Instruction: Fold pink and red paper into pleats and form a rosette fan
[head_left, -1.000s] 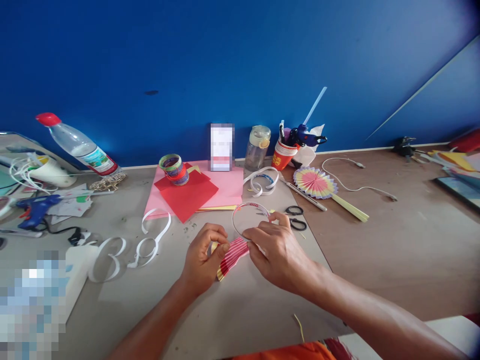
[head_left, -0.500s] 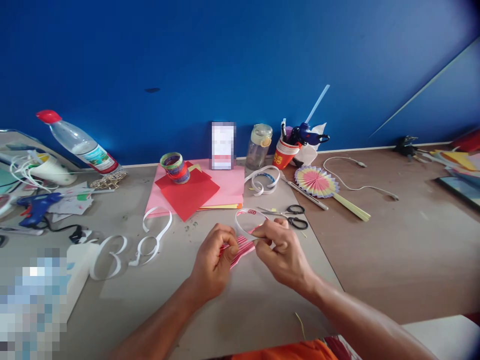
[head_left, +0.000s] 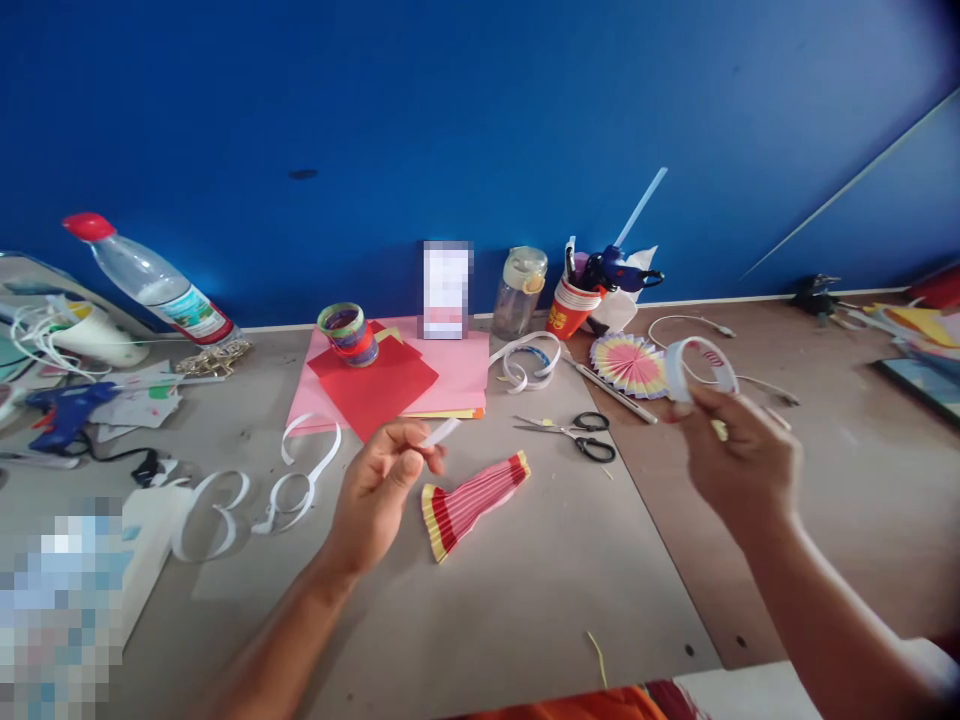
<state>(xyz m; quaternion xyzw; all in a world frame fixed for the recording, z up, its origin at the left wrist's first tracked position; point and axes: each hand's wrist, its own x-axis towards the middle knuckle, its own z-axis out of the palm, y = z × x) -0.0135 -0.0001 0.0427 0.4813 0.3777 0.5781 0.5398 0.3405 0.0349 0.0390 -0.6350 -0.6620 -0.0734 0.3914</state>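
Note:
My left hand is raised over the grey board and pinches a short white strip between thumb and fingers. My right hand has swung out to the right and grips a white tape roll held up on edge. Between the hands, a pleated red-and-yellow paper piece lies flat on the grey board, touched by neither hand. Black-handled scissors lie just beyond it.
Red and pink paper sheets lie behind with coloured tape rolls. A finished paper fan, a cup of tools, a jar, a water bottle, a blue glue gun and white strip curls surround the work area.
Both hands left the pleated paper, which now lies on the board. The right hand carried the tape roll away to the right; the left hand lifted with a short white strip.

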